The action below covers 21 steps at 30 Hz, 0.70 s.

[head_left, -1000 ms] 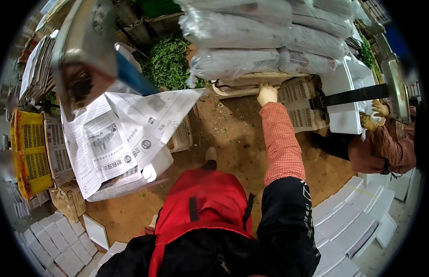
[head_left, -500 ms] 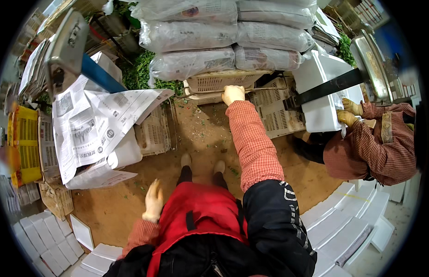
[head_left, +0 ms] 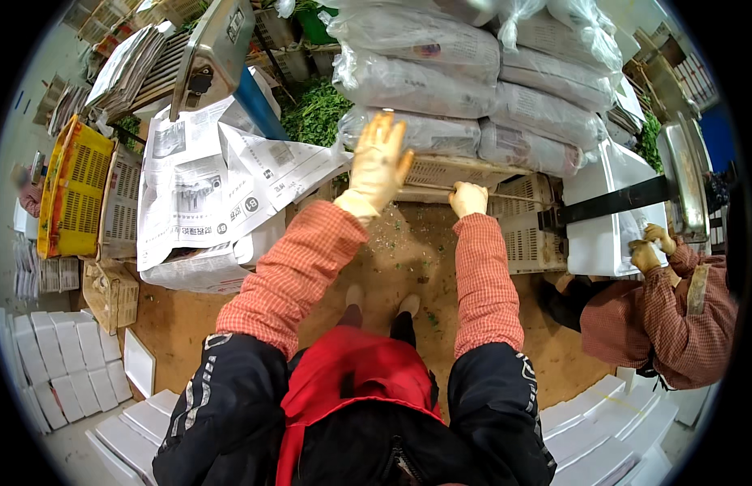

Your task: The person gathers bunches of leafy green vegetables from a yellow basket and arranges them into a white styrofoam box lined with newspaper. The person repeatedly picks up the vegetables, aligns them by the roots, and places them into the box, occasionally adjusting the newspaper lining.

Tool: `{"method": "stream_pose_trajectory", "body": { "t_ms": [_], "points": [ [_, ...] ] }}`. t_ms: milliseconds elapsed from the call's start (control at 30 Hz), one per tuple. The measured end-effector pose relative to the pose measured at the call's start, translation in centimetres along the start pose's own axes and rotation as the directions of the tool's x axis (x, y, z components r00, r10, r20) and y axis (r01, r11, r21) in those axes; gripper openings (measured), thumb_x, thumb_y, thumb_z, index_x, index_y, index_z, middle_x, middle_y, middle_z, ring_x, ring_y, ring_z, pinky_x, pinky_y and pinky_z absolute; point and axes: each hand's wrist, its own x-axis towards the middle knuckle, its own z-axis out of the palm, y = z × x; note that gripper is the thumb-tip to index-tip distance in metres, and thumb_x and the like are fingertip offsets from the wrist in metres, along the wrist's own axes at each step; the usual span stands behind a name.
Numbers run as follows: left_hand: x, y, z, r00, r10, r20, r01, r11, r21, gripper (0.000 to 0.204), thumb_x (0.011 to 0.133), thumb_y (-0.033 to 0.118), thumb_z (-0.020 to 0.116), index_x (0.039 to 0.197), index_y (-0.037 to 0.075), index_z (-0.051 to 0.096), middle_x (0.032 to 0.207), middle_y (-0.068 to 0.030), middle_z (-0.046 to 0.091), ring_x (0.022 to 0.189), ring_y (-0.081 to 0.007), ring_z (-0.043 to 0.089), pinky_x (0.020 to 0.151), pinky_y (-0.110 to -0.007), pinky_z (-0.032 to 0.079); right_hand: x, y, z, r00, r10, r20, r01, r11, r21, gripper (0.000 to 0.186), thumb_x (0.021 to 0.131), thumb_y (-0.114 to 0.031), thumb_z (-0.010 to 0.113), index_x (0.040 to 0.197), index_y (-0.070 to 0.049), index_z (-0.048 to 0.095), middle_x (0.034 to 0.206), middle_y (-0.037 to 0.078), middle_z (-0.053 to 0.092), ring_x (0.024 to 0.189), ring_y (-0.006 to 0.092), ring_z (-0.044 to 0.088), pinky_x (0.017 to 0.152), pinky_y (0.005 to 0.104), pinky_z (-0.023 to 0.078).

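My right hand [head_left: 469,200], in a pale glove, is closed around a thin metal rod [head_left: 518,197] at the front of a cream plastic crate [head_left: 445,172]. My left hand [head_left: 376,166], gloved too, is raised in front of the stacked bags with its fingers stretched out and nothing in it. Long clear plastic bags [head_left: 424,85] with newspaper-wrapped contents lie piled on the crate. The left fingertips overlap the lowest bag in view; whether they touch it I cannot tell.
Newspaper sheets [head_left: 190,190] drape over a white box at left, beside green leafy vegetables [head_left: 315,113]. At right, a co-worker [head_left: 635,324] handles a white foam box [head_left: 590,227]. White foam boxes [head_left: 68,364] stand behind on both sides. Littered brown floor [head_left: 408,243] lies ahead.
My left hand has risen from beside my apron to the front of the bags. The right hand keeps its grip on the rod. The view has shifted, so the scene sits lower and further right.
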Motion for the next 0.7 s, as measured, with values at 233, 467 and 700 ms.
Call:
{"method": "stream_pose_trajectory", "body": {
  "t_ms": [233, 467, 700],
  "points": [
    [6.0, -0.4, 1.7, 0.993, 0.115, -0.04, -0.109, 0.986, 0.129, 0.059, 0.084, 0.029, 0.061, 0.132, 0.0, 0.041, 0.138, -0.023, 0.038, 0.132, -0.0361, 0.032, 0.111, -0.048, 0.02, -3.1, 1.3, 1.4, 0.997, 0.029, -0.072, -0.028, 1.0, 0.007, 0.022, 0.077, -0.025, 0.064, 0.088, -0.008, 0.07, 0.088, 0.012, 0.069, 0.088, 0.0272, 0.064, 0.085, 0.0435, 0.044],
    [5.7, -2.1, 2.3, 0.989, 0.134, 0.059, -0.146, 0.939, 0.311, 0.062, 0.085, 0.034, 0.06, 0.136, 0.005, 0.039, 0.137, -0.0209, 0.041, 0.13, -0.0336, 0.036, 0.11, -0.052, 0.019, -6.0, 0.0, 3.2, 0.997, 0.05, -0.064, -0.049, 0.999, 0.019, 0.023, 0.072, -0.026, 0.062, 0.081, -0.007, 0.069, 0.082, 0.014, 0.068, 0.086, 0.0297, 0.063, 0.079, 0.0435, 0.044],
    [3.2, -0.7, 1.0, 0.96, 0.27, -0.071, -0.232, 0.914, 0.331, 0.066, 0.071, 0.042, 0.069, 0.125, 0.008, 0.051, 0.12, -0.0115, 0.051, 0.115, -0.0269, 0.045, 0.098, -0.048, 0.032, -10.6, 0.1, 1.3, 0.989, 0.131, 0.074, -0.135, 0.989, 0.06, 0.025, 0.079, -0.027, 0.063, 0.095, -0.009, 0.07, 0.087, 0.011, 0.068, 0.091, 0.0275, 0.062, 0.091, 0.0444, 0.04]
  ]
}}
